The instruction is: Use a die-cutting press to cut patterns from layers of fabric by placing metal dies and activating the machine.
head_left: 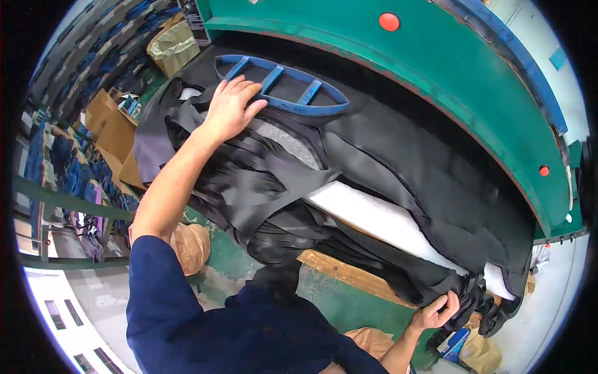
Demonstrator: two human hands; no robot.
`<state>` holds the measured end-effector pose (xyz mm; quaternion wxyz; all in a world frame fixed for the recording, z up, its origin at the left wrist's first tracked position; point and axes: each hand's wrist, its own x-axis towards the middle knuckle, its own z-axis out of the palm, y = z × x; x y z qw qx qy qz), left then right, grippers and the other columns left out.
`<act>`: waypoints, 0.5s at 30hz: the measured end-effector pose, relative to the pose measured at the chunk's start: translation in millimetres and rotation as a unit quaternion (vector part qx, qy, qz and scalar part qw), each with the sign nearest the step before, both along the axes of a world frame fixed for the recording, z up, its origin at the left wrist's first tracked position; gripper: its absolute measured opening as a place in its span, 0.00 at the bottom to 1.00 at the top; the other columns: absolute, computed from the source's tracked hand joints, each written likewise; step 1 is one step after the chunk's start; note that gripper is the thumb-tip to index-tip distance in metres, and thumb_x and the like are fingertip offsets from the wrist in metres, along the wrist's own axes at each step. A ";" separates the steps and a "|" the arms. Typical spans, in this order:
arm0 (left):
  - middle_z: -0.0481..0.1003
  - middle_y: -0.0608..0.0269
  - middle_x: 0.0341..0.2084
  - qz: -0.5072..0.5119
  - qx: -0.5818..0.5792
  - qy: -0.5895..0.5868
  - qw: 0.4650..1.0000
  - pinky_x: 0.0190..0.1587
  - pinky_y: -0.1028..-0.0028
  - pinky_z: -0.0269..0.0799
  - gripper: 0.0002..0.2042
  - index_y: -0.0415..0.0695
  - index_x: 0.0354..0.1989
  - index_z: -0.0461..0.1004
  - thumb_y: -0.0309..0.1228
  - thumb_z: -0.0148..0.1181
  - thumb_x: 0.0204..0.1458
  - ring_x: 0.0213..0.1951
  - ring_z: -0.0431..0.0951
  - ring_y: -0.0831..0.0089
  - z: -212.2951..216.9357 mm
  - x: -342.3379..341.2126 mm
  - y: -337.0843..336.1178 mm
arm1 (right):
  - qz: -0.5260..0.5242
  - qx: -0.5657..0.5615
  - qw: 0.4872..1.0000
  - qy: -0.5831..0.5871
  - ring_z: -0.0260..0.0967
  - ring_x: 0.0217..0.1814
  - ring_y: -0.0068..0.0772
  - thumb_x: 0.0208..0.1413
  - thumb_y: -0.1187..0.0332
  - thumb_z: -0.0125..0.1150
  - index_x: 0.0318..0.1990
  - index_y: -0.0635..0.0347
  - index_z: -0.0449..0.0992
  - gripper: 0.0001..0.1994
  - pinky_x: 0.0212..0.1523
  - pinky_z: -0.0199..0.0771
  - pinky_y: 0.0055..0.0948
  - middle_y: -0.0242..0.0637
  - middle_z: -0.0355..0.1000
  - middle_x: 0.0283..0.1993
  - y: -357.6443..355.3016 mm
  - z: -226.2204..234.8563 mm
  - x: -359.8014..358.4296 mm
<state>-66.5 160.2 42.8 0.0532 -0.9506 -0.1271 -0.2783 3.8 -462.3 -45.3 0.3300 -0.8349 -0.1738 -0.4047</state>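
My left hand (230, 107) lies flat, fingers spread, on black sheet material (398, 156) spread over a cutting bed. Its fingertips touch the near edge of a blue frame-shaped cutting die (283, 84) resting on the sheet. My right hand (436, 311) grips the bunched, ragged edge of the black sheet at the lower right. A white board (380, 218) shows beneath the black layers, which hang down over the front edge.
A large green press head (436, 62) with red buttons arches over the bed. A wooden plank (349, 274) runs under the hanging scraps. Cardboard boxes (109, 128) and a lined bin (171, 47) stand at the left. Brown bags lie on the green floor.
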 end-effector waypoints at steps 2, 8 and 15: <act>0.76 0.51 0.48 -0.015 -0.036 -0.032 0.999 0.57 0.59 0.69 0.18 0.41 0.52 0.75 0.36 0.64 0.55 0.54 0.74 0.52 -11.0 6.2 6.0 | 0.007 0.001 1.000 -0.007 0.69 0.49 0.46 0.62 0.77 0.54 0.45 0.72 0.76 0.08 0.55 0.67 0.41 0.49 0.73 0.47 2.0 0.0 -1.1; 0.77 0.50 0.42 -0.040 -0.049 -0.087 0.994 0.50 0.61 0.73 0.16 0.38 0.47 0.78 0.36 0.65 0.54 0.47 0.77 0.53 -18.9 14.4 7.3 | 0.017 -0.007 1.000 -0.024 0.68 0.49 0.46 0.62 0.76 0.52 0.45 0.72 0.75 0.09 0.55 0.67 0.41 0.49 0.73 0.46 0.8 -0.2 0.2; 0.77 0.47 0.45 -0.029 -0.041 -0.093 0.994 0.54 0.59 0.71 0.17 0.37 0.49 0.77 0.35 0.65 0.54 0.50 0.76 0.51 -9.9 4.9 -2.9 | 0.041 -0.004 0.998 -0.038 0.68 0.49 0.47 0.63 0.75 0.52 0.46 0.72 0.76 0.10 0.55 0.67 0.42 0.49 0.73 0.46 0.3 -4.3 4.3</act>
